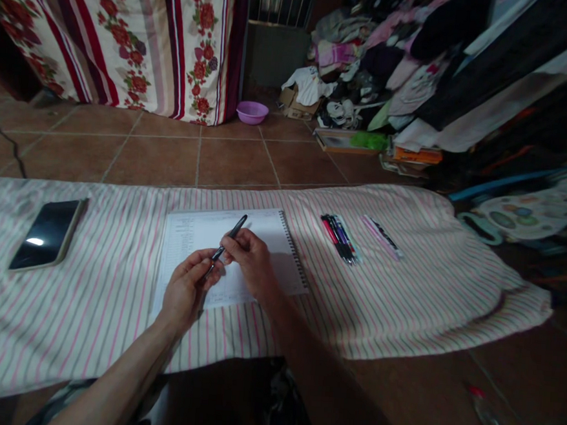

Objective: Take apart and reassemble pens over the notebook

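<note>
Here both hands pinch pen | mid-notebook | cloth edges well apart

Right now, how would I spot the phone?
Find the striped cloth spread over the tiled floor. At its far left end, well away from the notebook and the pens, lies the phone: a flat dark slab with a shiny black screen, all alone.
</note>
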The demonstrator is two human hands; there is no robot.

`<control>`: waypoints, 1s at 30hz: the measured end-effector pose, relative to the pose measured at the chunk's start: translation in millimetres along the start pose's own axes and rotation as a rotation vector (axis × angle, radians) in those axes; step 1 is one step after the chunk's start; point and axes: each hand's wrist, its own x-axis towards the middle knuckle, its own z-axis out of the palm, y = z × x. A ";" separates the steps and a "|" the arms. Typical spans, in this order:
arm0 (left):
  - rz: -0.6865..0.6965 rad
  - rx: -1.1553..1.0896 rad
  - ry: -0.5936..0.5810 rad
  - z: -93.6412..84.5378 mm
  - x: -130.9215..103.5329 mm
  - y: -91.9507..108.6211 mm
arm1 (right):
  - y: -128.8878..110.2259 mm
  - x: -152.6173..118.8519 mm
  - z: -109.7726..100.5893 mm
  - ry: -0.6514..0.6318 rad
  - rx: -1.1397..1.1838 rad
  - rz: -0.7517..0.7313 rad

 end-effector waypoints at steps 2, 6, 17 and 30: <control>0.007 -0.003 -0.007 0.3 -0.5 0.2 | -0.8 -0.4 0.7 0.005 -0.008 -0.009; 0.019 -0.003 -0.008 -0.5 -0.4 -0.5 | -0.6 -0.6 2.7 0.013 -0.018 -0.014; 0.068 0.102 -0.054 -2.3 -1.0 -3.9 | 5.6 0.8 1.4 0.036 -0.149 -0.043; 0.019 0.096 -0.039 -5.9 6.3 -8.0 | 9.1 2.8 -2.3 -0.080 -0.006 0.016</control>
